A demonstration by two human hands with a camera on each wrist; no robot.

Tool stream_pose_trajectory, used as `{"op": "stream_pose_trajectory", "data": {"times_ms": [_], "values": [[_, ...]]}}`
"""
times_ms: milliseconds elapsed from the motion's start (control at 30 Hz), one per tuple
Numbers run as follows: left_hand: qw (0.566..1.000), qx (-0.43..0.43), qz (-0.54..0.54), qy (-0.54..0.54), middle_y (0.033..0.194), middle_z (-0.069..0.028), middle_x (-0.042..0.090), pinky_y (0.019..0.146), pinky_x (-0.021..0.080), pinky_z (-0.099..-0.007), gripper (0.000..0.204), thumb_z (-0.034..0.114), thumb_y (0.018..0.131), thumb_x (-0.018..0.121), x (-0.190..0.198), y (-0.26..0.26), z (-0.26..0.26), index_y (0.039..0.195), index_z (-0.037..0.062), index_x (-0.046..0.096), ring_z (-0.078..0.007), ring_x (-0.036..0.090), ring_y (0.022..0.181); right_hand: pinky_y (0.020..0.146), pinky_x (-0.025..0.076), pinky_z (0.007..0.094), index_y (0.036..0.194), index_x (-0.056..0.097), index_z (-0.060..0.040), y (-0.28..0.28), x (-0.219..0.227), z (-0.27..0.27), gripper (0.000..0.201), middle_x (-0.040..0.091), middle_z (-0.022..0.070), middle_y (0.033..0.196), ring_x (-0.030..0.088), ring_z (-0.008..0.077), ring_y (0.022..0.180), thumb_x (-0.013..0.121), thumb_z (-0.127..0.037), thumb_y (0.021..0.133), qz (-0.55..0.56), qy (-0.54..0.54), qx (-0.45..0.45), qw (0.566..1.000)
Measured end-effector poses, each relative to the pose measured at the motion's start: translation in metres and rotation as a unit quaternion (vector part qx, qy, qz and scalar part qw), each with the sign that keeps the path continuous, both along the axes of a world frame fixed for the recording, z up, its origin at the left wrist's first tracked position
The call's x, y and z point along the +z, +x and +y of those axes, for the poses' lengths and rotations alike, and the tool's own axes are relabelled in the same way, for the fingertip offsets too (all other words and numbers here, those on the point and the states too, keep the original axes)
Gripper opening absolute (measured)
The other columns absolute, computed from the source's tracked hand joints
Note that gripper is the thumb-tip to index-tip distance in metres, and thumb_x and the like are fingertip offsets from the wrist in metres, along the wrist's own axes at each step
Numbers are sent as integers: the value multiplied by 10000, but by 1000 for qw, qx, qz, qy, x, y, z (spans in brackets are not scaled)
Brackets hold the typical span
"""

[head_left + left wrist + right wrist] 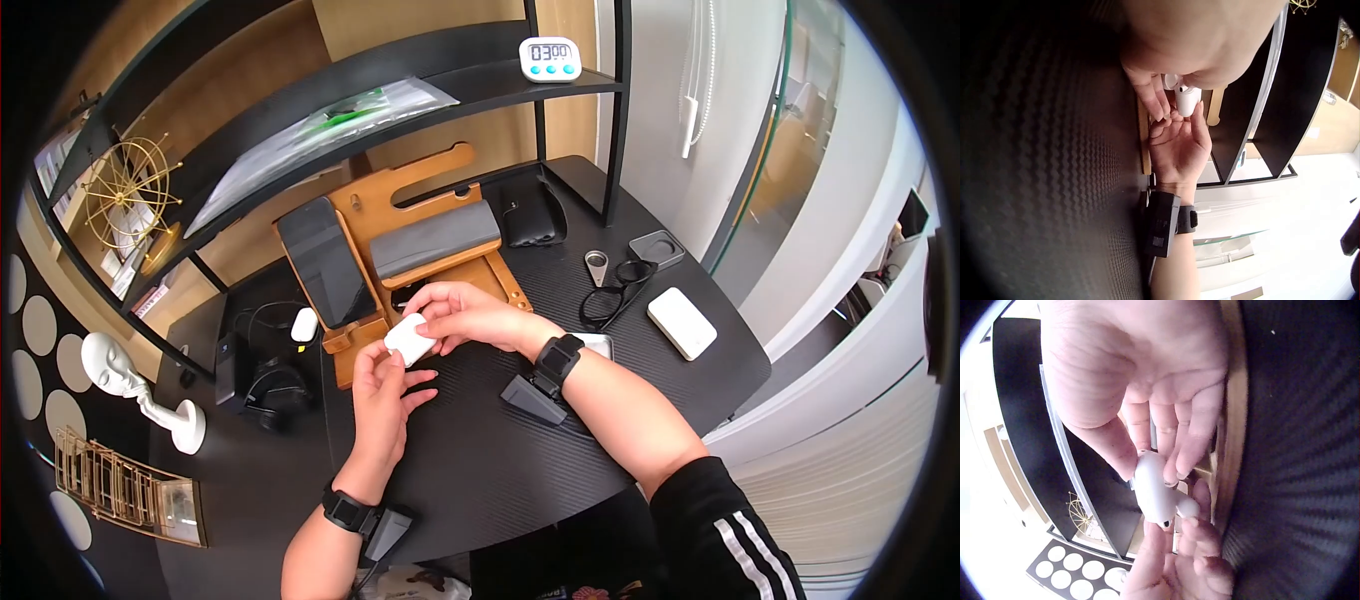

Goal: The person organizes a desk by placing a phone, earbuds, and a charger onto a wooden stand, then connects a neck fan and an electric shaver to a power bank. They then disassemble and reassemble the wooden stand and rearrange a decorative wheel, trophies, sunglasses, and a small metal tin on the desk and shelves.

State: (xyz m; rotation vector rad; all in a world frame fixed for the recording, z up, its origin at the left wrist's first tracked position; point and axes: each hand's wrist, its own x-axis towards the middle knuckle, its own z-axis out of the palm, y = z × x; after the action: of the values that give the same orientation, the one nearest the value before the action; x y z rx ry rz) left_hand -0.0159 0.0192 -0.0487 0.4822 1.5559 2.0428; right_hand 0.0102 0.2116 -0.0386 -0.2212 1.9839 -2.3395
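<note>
Both hands hold a white earbud case (409, 341) above the dark desk, in front of the wooden stand. Its lid (1189, 507) is flipped open, and a dark spot of an earbud (1181, 89) shows at the case's opening. From below and left, my left hand (380, 405) pinches the case between thumb and fingers. My right hand (478, 318) grips its other end, thumb on the near face. In the right wrist view the left fingertips (1192, 526) lie close by the lid. The inside of the case is mostly hidden.
The wooden stand (352, 248) bears a dark phone (325, 262) and a grey case (433, 241). To the right lie black glasses (618, 295) and a white power bank (682, 323). A timer (550, 60) sits on the shelf; a white head figure (115, 366) stands left.
</note>
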Motion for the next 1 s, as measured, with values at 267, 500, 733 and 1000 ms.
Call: {"op": "stream_pose_trajectory", "data": {"times_ms": [267,500,733,1000], "values": [[1000,-19,0,-14,1037,-121,592,680,550,-313,219,178,972,454,1,-2,0,1147,61,393,-195,636,843,639,502,186,1114,546,-47,-1,-3,2,252,637,36,991,583,56,739,598,-110,875,-1,-9,-5,1000],[1000,-25,-7,-4,1024,-109,596,678,547,-304,157,207,963,488,-7,-6,-2,1026,67,456,-179,635,816,654,501,181,1150,531,-54,2,4,0,280,643,39,987,587,54,745,589,-114,882,-8,-23,-12,1000],[1000,-14,-8,7,1024,-106,615,677,550,-291,153,195,957,502,-2,-1,0,1037,68,473,-169,638,801,681,511,190,1174,520,-60,1,1,1,308,648,46,1009,627,79,795,596,-109,880,7,-26,-2,1000],[1000,-1,-17,11,979,-123,639,634,547,-281,160,176,953,509,-7,-6,-3,1061,63,473,-134,623,688,700,524,200,1164,563,-65,3,3,3,305,652,61,1030,633,99,868,614,-102,866,2,-24,-3,1000]]}}
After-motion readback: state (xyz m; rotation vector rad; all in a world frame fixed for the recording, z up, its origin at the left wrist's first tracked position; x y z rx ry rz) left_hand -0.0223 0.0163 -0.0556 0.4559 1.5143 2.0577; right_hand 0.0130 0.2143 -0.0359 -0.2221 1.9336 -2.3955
